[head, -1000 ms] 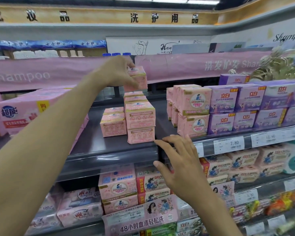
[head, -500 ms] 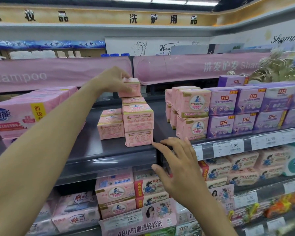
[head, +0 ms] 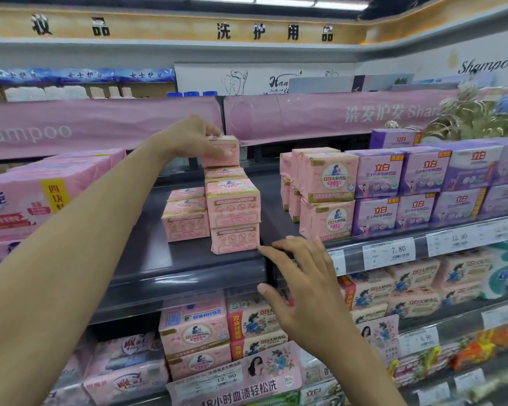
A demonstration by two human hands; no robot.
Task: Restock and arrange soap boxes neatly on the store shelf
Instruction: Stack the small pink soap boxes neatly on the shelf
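Far left on the dark grey metal shelf [head: 165,259]: large pink plastic-wrapped soap bundles [head: 41,200], piled in layers. Reaching in from the lower left, the left hand [head: 194,139], grip closed on a small pink cardboard soap box [head: 222,152], thumb on the front face, fingers over the top. Sits at the top of the tall stack of pink boxes [head: 233,212] mid-shelf, bottom edge meeting the box beneath, roughly level. Just left of that, touching it, a shorter stack of pink boxes [head: 185,221]. Lower and to the right, the right hand [head: 302,285], grip wide, fingers spread and holding nothing, fingertips at the shelf's front lip near the bottom corner of the tall stack; contact impossible to tell. Further right, pink paper-wrapped soap packs [head: 326,183], then purple soap boxes [head: 423,174] in rows, with a white price tag [head: 389,253] reading 7.80 below.
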